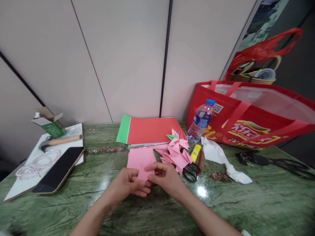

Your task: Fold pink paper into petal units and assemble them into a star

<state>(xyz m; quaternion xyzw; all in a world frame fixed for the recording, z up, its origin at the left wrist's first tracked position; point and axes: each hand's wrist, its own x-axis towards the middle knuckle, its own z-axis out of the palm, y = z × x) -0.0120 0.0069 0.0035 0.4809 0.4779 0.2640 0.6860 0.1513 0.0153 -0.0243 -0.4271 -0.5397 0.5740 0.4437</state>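
Centre of the table (142,221) — a sheet (142,174) between the left hand (135,183) and right hand (163,175), at the near end of the paper stack (136,156), large sheets (152,128) behind that. Moving right: folded pieces (177,158), then scissors (190,172) with a glue stick (195,152) behind them; further back, a bottle (200,121) before the bag (248,118). Far left — a box (53,128) on a board (18,187), a phone (60,169) across its right edge.

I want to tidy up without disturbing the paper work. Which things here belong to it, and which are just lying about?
Likely in the job:
pink sheet, held by left hand and right hand
pink paper stack
folded pink pieces
red and green sheets
glue stick
scissors

Apparently just lying about:
phone
bead string
wooden-handled tool
green box
water bottle
white tissue
red shopping bag
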